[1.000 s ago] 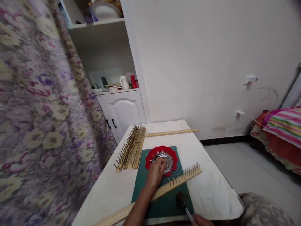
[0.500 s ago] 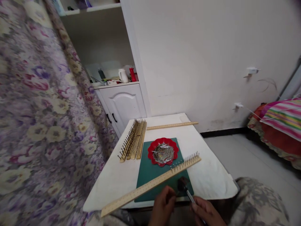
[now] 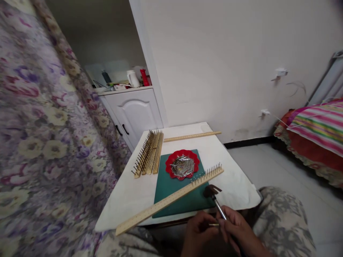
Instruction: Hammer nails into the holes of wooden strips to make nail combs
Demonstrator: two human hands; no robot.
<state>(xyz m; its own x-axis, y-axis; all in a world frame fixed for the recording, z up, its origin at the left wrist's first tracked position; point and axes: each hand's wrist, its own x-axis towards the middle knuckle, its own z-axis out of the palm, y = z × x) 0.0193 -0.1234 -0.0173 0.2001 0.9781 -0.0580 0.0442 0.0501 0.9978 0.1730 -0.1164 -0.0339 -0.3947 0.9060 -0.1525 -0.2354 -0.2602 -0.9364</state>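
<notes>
My right hand (image 3: 235, 226) is wrapped round the metal shaft of a claw hammer (image 3: 212, 191); its dark head hangs over the edge of the green mat. Beside it, at the table's near edge, my left hand (image 3: 199, 228) pinches a thin nail (image 3: 213, 224), whose other end meets the right hand's fingers. A wooden strip (image 3: 163, 203) with rows of holes lies slantwise across the mat, nails standing in its right end. Behind the strip, a red scalloped bowl (image 3: 195, 156) holds many loose nails.
The green mat (image 3: 171, 185) lies on a white-covered table (image 3: 125, 200). At the table's left are several strips full of upright nails (image 3: 147, 153). Another wooden strip (image 3: 191, 136) lies along the far edge. A floral curtain (image 3: 53, 142) hangs at left; a bed (image 3: 313, 139) is at right.
Both hands have come closer together, the left moving right towards the right hand. The hammer head has turned, showing its claw to the right. The whole view has shifted slightly.
</notes>
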